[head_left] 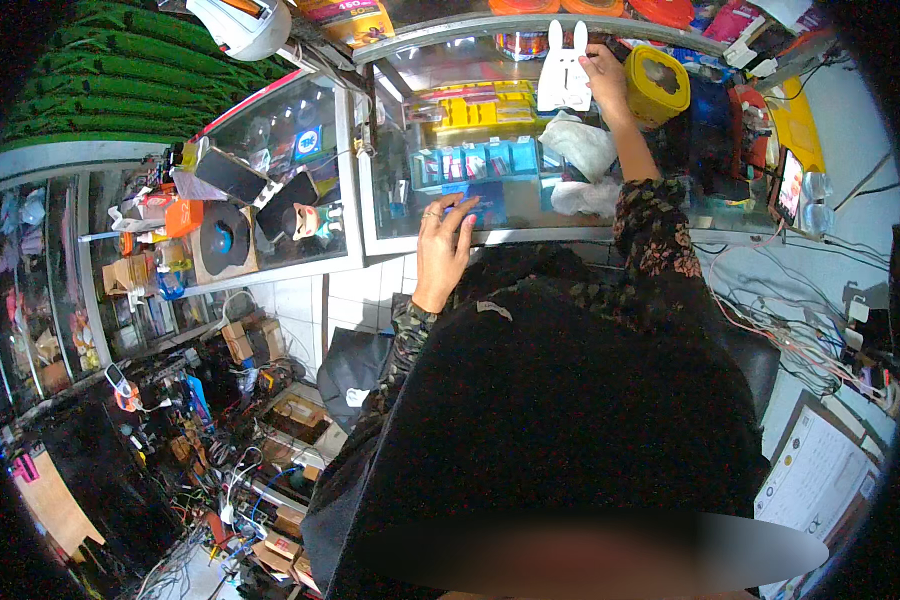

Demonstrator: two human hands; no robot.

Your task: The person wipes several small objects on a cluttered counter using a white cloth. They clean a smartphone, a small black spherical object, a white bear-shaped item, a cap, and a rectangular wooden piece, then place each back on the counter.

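My right hand (604,78) reaches to the far side of the glass counter (410,241) and grips a white rabbit-shaped thing (564,82) by its right edge. It is flat and upright, with two long ears and slots in its front; I cannot tell its exact kind. My left hand (442,250) is open at the counter's near edge, fingers loosely apart and a ring on one of them. Its fingertips are beside a blue patch (483,203). A crumpled white cloth or bag (578,146) is close to my right forearm.
To the right of my right hand stands a yellow tub (658,85). A light-blue divided tray (475,163) and a yellow tray (473,106) show at the counter. A phone (788,187) leans at the right. Cables (785,325) hang there, and clutter fills the lower left.
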